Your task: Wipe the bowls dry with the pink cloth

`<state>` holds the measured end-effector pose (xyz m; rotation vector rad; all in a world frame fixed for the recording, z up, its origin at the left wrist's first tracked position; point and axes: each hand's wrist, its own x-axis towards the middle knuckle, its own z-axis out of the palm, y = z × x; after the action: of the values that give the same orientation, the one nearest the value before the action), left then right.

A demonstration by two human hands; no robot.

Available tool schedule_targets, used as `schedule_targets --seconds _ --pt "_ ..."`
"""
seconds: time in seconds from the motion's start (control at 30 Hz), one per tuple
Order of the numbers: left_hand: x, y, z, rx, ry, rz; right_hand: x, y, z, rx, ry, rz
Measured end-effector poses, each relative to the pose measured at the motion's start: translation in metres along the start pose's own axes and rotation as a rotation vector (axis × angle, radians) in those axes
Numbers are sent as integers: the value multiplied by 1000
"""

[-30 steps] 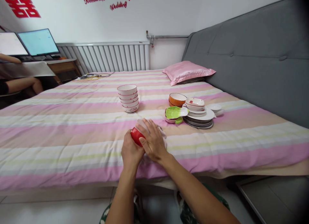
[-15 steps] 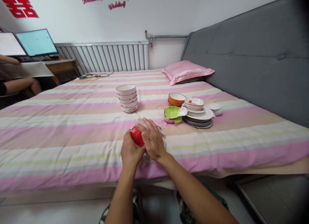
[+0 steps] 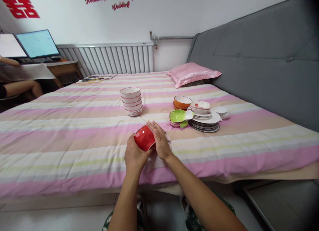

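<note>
Near the bed's front edge, my left hand [image 3: 136, 155] grips a small glossy red bowl [image 3: 144, 138] by its side, tilted so its outer wall shows. My right hand [image 3: 161, 143] presses against the bowl's right side. A pale pinkish cloth [image 3: 168, 138] shows beyond that hand and seems bunched inside it; most of it is hidden by the fingers. Just past the hands stands a stack of white bowls [image 3: 132, 103] with red rims. To the right lie green leaf-shaped dishes [image 3: 178, 116] beside stacked plates [image 3: 204, 125].
Orange bowls [image 3: 182, 102] sit behind the green dishes, and small white dishes [image 3: 221, 112] lie farther right. A pink pillow [image 3: 193, 73] rests near the grey headboard [image 3: 261, 58]. Cables [image 3: 97, 78] lie at the far left. Another person's leg [image 3: 23, 89] shows beside a desk [image 3: 62, 69].
My right hand has shifted right across the bowl and turned more edge-on, so more of the red surface shows. My left hand keeps its grip in nearly the same place.
</note>
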<state>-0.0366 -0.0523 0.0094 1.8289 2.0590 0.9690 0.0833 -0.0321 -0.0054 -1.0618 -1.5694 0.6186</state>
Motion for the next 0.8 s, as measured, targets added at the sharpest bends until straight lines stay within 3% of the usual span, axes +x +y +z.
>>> schedule_targets --seconds 0.5,0.8 --pt "1 1 -3 -45 -22 -36 7 26 13 368 71 191" --pt "2 -1 -3 -71 -24 -43 7 33 17 314 73 165"
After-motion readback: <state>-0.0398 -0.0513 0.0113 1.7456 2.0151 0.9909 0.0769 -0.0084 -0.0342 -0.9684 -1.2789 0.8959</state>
